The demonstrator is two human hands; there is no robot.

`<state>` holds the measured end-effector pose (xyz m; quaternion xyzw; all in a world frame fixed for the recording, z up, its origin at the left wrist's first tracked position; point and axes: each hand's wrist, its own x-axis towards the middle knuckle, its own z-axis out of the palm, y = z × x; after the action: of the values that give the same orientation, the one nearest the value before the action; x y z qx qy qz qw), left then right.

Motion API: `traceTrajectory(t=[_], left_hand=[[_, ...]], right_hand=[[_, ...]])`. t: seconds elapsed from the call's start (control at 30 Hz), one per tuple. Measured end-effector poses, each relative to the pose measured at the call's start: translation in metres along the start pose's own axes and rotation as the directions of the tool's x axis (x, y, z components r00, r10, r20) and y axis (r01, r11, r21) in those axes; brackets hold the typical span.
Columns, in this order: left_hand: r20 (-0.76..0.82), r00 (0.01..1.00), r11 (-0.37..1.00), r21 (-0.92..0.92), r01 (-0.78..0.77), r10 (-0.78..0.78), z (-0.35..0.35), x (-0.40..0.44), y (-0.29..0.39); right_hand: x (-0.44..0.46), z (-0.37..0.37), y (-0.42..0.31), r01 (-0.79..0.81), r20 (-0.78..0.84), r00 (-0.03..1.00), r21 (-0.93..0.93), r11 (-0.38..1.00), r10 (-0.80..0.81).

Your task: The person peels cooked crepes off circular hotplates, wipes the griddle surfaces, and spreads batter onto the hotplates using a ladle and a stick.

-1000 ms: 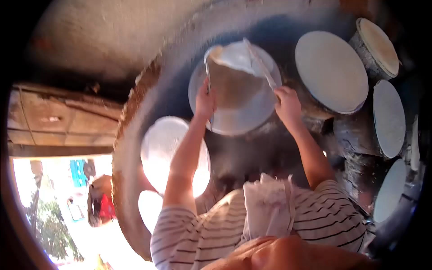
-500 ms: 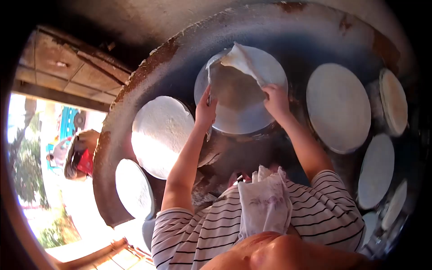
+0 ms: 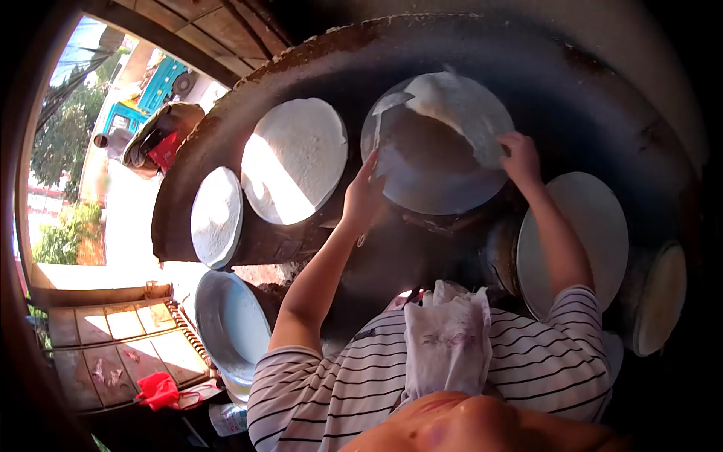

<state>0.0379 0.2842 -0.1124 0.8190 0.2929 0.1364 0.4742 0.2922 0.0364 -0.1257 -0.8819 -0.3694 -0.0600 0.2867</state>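
A round griddle (image 3: 444, 192) lies in front of me, its middle bare and brownish. Along its far and right side stretches a thin white sheet (image 3: 444, 98), partly lifted and folded. My right hand (image 3: 521, 160) pinches the sheet's edge at the griddle's right side. My left hand (image 3: 363, 194) is closed round the handle of a thin metal scraper (image 3: 392, 102), whose blade is over the griddle's left part near the sheet's left end.
Two round plates with white sheets, a larger (image 3: 295, 162) and a smaller (image 3: 216, 218), stand left. A metal basin (image 3: 233, 320) of whitish liquid sits lower left. More round discs (image 3: 584, 226) are at right. A curved rim (image 3: 188, 166) surrounds them.
The view has turned, bringing the basin into sight. My right hand has moved toward the griddle's right edge, and the lifted sheet now lies lower and more spread out along the far right side.
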Motion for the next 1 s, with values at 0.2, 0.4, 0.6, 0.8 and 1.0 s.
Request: traceTrajectory(t=[0.2, 0.4, 0.6, 0.8, 1.0], left_hand=[[0.04, 0.959, 0.96, 0.036, 0.279, -0.28, -0.016, -0.053, 0.032], [0.08, 0.961, 0.963, 0.082, 0.257, -0.264, -0.008, -0.085, 0.028], [0.156, 0.977, 0.981, 0.151, 0.125, -0.149, 0.003, -0.089, 0.026], [0.249, 0.961, 0.99, 0.101, 0.094, -0.117, -0.006, -0.102, 0.035], [0.284, 0.925, 0.967, 0.092, 0.236, -0.253, -0.004, -0.096, 0.046]], right_hand=[[0.013, 0.04, -0.034, 0.127, 0.103, 0.981, 0.295, 0.947, -0.164], [0.034, -0.013, 0.015, 0.256, 0.152, 0.938, 0.306, 0.917, -0.313], [0.038, 0.03, -0.005, 0.172, 0.23, 0.919, 0.495, 0.852, -0.319], [0.07, 0.019, 0.027, 0.011, 0.365, 0.892, 0.568, 0.823, -0.264], [0.088, 0.033, 0.019, 0.218, 0.339, 0.813, 0.577, 0.787, -0.474]])
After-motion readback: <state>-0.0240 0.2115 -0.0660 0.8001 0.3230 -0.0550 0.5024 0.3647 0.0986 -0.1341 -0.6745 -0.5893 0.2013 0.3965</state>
